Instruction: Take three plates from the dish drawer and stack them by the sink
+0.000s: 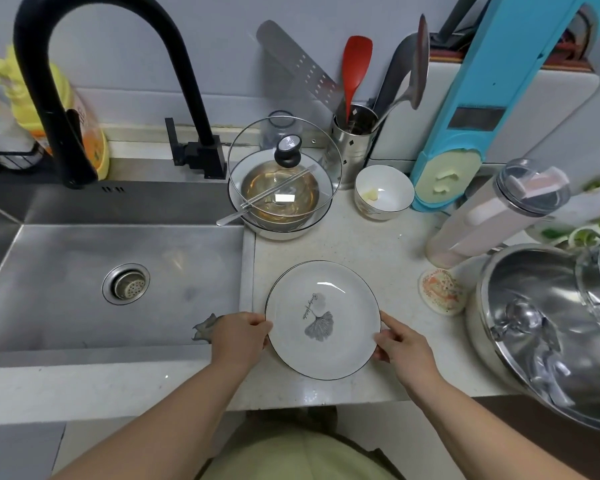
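— Plates? Where?
— Steel sink (84, 271) at nine o'clock — left hand (239, 336) pinches the white, dark-rimmed round plate (323, 320); right hand (400, 344) grips at three, likely steadying the stack on the pale counter (361, 244).

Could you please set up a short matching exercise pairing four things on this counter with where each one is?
Things:
1. plate
2. small white bowl
3. red spatula
4. glass lid

Places:
A. standing in the metal utensil holder
B. leaning tilted over the bowls behind the plate
C. held at both sides by the left hand and right hand, just right of the sink
D. on the counter beside the blue appliance

Pairs: 1-C, 2-D, 3-A, 4-B
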